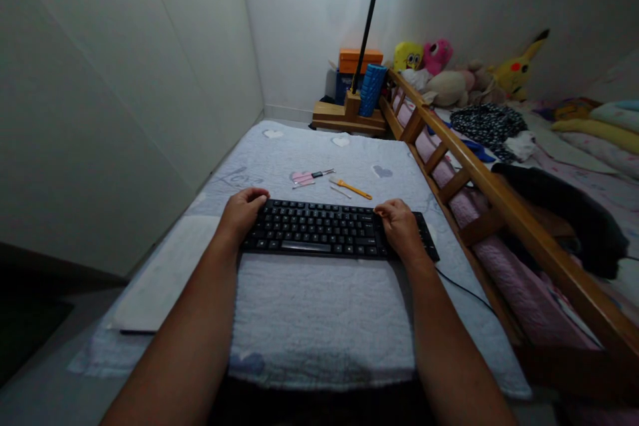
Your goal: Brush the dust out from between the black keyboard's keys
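A black keyboard point(319, 229) lies on the cloth-covered surface in front of me, its long side across my view. My left hand point(244, 214) is closed on the keyboard's far left corner, thumb and fingers together at the edge. Over the right part of the keys, my right hand point(399, 221) is bent into a pinch, and whatever sits between its fingertips is too small to name. Beyond the keyboard lie a yellow-handled brush point(355, 189), a thin metal pick point(340, 192) and a dark-handled tool with metal tips point(319, 174).
A pale heart-patterned cloth point(319, 306) covers the surface. White sheet-like material point(164, 279) lies at the left. A wooden bed rail point(479, 176) runs along the right, and a cable point(466, 289) trails from the keyboard towards it. A lamp stand point(369, 20) rises at the back.
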Motion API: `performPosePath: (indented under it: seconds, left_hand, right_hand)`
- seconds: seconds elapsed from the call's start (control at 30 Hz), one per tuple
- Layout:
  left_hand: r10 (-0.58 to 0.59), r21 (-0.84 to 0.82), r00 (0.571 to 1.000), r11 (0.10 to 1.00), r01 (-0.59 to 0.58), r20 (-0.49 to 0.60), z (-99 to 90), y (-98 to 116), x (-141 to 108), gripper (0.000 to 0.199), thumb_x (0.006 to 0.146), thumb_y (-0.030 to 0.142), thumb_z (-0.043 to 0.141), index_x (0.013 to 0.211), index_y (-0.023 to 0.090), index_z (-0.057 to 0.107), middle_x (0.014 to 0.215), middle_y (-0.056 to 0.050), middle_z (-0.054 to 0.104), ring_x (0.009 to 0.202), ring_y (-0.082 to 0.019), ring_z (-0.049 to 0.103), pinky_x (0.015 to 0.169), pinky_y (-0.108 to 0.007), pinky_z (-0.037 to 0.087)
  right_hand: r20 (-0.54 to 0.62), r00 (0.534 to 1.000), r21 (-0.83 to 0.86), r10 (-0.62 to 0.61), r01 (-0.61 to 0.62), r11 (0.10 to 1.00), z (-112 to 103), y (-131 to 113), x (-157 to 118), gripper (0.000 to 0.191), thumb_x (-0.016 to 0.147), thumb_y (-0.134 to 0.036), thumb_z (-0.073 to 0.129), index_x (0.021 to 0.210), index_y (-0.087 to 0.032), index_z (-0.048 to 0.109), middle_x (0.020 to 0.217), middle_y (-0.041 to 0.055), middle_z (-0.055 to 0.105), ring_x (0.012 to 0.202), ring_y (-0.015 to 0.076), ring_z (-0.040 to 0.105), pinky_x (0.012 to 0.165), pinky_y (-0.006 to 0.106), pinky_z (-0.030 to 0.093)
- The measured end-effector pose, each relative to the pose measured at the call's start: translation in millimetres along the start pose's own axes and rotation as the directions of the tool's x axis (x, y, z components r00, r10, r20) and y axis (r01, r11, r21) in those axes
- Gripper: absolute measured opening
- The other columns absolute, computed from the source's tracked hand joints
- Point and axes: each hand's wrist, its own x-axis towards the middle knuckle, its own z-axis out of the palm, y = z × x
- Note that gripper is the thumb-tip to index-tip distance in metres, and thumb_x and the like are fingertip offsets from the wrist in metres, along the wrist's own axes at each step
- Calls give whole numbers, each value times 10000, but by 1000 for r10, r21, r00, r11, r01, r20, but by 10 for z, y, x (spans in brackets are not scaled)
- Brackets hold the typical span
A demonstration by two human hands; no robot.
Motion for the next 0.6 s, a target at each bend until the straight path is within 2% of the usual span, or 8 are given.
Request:
performPosePath:
  seconds: [0.13,0.37,0.5,0.6]
  left_hand:
    - [-3,-3,1000,1000,3,3,-3,17,-3,286,632,374,669,848,198,733,870,-42,735,898,-246,653,926,-374,491]
    - [-1,23,1000,1000,1,-1,-4,41,-14,271,642,366,672,846,201,740,885,-51,746,911,-254,665,933,-379,496]
    - [5,24,1000,1000,-5,-3,-1,27,-11,282,638,372,680,852,200,742,904,-53,747,915,-249,665,932,-369,495]
    - [3,23,1000,1000,-3,1,1,11,0,281,639,377,680,852,205,741,903,-52,746,912,-250,665,927,-372,497]
  right_hand:
    - [0,1000,-84,20,-20,996,-48,99,-2,289,858,-88,509,894,-204,771,926,92,657,924,242,591,895,374,474]
    - [-71,992,-182,105,-117,976,-160,289,-45,321,797,-60,496,845,-207,777,914,98,648,915,248,551,895,384,451]
    - [-103,984,-155,144,-159,975,-212,283,-38,300,791,-68,500,833,-197,767,921,105,643,928,257,562,925,404,453]
    - [-87,993,-67,82,-88,994,-190,168,-24,283,809,-81,515,874,-207,761,958,97,649,962,254,586,926,395,471]
